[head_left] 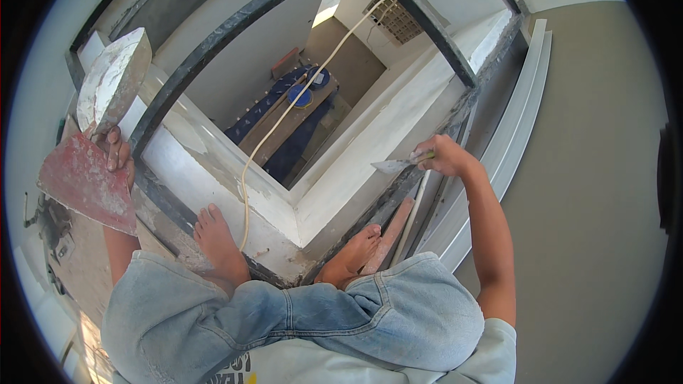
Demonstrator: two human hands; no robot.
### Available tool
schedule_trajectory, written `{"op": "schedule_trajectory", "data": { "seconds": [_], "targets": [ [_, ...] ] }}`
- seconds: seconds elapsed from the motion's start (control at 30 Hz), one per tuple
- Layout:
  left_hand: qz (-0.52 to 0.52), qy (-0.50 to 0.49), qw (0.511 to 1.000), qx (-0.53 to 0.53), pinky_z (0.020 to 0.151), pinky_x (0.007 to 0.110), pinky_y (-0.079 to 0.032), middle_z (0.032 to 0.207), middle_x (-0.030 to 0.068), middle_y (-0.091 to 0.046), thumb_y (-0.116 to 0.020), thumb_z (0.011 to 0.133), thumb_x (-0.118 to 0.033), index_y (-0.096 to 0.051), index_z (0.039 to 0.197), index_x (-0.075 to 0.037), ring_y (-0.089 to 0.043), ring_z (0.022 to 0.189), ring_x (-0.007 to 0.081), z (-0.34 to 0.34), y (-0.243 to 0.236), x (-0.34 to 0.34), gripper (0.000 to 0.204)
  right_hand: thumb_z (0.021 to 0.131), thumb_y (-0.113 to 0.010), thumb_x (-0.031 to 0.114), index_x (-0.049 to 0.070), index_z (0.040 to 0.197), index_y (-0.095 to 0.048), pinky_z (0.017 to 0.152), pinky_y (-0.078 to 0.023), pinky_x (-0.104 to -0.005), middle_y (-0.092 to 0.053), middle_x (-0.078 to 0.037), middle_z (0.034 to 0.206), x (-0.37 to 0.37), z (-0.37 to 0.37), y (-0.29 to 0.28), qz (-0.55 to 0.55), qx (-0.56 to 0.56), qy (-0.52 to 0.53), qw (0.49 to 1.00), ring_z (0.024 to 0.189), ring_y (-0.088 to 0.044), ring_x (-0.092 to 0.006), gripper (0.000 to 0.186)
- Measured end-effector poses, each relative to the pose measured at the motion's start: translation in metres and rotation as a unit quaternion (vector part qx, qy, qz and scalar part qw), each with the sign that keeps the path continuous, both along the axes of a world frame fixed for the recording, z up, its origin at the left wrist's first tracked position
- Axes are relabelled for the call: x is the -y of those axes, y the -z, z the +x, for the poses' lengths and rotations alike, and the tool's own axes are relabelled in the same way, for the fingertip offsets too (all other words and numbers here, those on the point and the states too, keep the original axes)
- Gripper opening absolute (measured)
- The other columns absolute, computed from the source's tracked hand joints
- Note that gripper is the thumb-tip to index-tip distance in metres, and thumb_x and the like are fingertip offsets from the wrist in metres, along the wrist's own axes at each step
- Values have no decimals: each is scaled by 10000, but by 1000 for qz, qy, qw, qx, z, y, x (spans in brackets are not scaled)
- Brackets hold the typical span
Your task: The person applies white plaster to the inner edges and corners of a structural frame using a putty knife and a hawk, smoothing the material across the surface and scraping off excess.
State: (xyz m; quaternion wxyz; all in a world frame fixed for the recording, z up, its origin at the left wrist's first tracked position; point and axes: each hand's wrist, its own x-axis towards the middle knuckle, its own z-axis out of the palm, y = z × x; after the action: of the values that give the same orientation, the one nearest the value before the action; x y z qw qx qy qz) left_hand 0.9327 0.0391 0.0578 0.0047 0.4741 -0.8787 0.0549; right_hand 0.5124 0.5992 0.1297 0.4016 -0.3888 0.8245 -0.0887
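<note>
My right hand is closed round the handle of a small pointed trowel. Its pale blade lies over the dark frame bar at the corner of the opening. At the far left, my left hand has its fingers closed at the edge of a red, plaster-smeared flat plate. A whitish, rounded bowl-like piece crusted with plaster stands just above those fingers. Whether the plate and the bowl-like piece are joined, I cannot tell. The plate partly hides that hand.
My bare feet rest on the ledge of a square opening edged by a dark metal frame. Far below are planks and blue buckets. A cream hose crosses the opening. Pale metal channels run along the right.
</note>
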Motion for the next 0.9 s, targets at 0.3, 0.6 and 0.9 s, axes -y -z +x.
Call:
{"op": "schedule_trajectory", "data": {
  "seconds": [0.3,0.6,0.9],
  "targets": [
    [13,7,1000,6,1049,439,-453,1371,137,-611,-524,985,-133,-562,1345,-142,-582,1250,299,11,34,-74,362,736,-779,82,64,1079,-771,766,-572,-418,-755,-173,899,-37,-111,16,136,-442,96,882,842,-719,-371,344],
    [79,58,994,44,1057,443,-448,1376,141,-608,-520,985,-132,-565,1349,-143,-578,1256,301,31,76,-269,367,709,-827,138,71,1072,-784,820,-563,-400,-755,-182,926,-59,-122,51,75,-77,12,994,878,-717,-342,371],
    [106,83,989,67,1065,446,-442,1381,145,-605,-516,985,-131,-568,1354,-144,-574,1263,303,21,87,-339,373,686,-822,120,81,1101,-785,851,-574,-414,-765,-183,989,-41,-186,17,22,-116,109,987,924,-736,-326,418]
  ]
}}
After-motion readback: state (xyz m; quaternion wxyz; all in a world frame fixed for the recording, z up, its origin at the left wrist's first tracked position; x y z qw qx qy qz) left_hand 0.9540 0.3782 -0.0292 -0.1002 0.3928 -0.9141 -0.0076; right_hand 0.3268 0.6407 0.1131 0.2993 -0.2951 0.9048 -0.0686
